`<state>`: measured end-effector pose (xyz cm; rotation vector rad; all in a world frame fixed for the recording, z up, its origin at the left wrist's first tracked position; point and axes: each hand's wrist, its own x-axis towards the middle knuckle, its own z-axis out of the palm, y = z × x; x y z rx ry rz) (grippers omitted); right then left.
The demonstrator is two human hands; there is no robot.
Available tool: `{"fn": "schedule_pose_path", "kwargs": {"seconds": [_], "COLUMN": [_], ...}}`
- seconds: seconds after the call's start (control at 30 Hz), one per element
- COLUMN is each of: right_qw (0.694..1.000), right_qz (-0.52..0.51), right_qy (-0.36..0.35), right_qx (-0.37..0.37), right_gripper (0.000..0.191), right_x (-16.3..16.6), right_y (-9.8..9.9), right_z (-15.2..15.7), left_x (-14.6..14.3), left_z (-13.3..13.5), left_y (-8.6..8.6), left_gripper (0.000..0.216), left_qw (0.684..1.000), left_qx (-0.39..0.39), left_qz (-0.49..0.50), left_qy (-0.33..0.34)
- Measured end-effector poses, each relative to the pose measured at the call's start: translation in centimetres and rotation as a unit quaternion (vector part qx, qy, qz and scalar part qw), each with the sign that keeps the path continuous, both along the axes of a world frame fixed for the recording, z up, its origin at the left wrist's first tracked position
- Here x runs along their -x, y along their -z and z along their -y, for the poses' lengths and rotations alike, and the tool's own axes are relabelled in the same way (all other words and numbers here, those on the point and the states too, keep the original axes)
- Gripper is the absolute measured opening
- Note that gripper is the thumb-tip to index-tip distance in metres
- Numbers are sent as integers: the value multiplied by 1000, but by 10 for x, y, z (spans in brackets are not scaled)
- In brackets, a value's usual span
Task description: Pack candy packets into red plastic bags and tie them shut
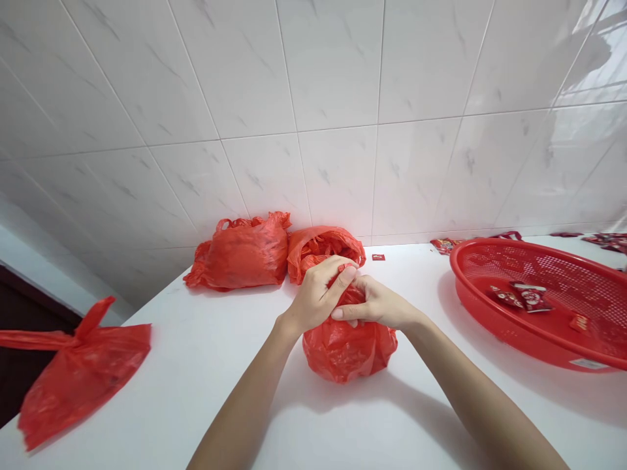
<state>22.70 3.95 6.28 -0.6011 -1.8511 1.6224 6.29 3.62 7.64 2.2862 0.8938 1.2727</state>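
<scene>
A small filled red plastic bag [347, 349] sits on the white table [206, 365] in the middle. Both of my hands are at its top. My left hand [321, 287] is closed, its fingers curled round the gathered neck of the bag. My right hand [377, 305] is closed too, pinching the same gathered plastic from the right side. The two hands touch each other above the bag, and the neck itself is mostly hidden beneath them.
Two more red bags [242, 254] [318, 247] lie against the tiled wall behind. A tied red bag [81, 372] hangs over the table's left edge. A red mesh basket [539, 339] with a few small red packets [531, 298] stands at right; more packets lie along the wall.
</scene>
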Motion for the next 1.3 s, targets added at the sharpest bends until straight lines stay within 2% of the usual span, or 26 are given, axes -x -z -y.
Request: {"fn": "schedule_pose_path", "kwargs": {"seconds": [0.17, 0.27, 0.37, 0.43, 0.57, 0.63, 0.8, 1.0, 1.17, 1.3], "right_qw": [1000, 1000, 1000, 999, 993, 990, 986, 986, 987, 988], "right_qz": [-18, -12, -9, -17, -32, -37, -50, -41, -30, -31], "right_qy": [3, 9, 22, 46, 109, 126, 149, 143, 145, 149], "right_qx": [20, 7, -2, 6, 33, 45, 65, 78, 56, 36], "right_gripper": [26, 18, 24, 30, 37, 39, 42, 43, 44, 43], "right_x": [3, 6, 5, 3, -3, -4, -2, -2, -3, -3], "right_y": [7, 10, 9, 7, 4, 6, 10, 5, 4, 5], "right_z": [-3, -4, -5, -6, -10, -13, -17, -14, -14, -14], "left_x": [2, 3, 6, 11, 24, 29, 29, 25, 26, 24], "left_z": [1, 1, 1, -1, -7, -9, -6, -4, -5, -8], "left_y": [-1, -1, -2, -4, -8, -10, -11, -10, -9, -8], "left_gripper": [36, 39, 41, 41, 32, 28, 25, 20, 32, 28], "left_qw": [989, 983, 980, 981, 990, 991, 996, 999, 997, 996], "left_qx": [133, 166, 182, 182, 138, 133, 84, 17, 52, 84], "left_qz": [-44, -43, -16, -6, 2, 8, 10, 11, -24, -2], "left_qy": [38, 66, 84, 72, 0, -7, -24, -49, -56, -35]}}
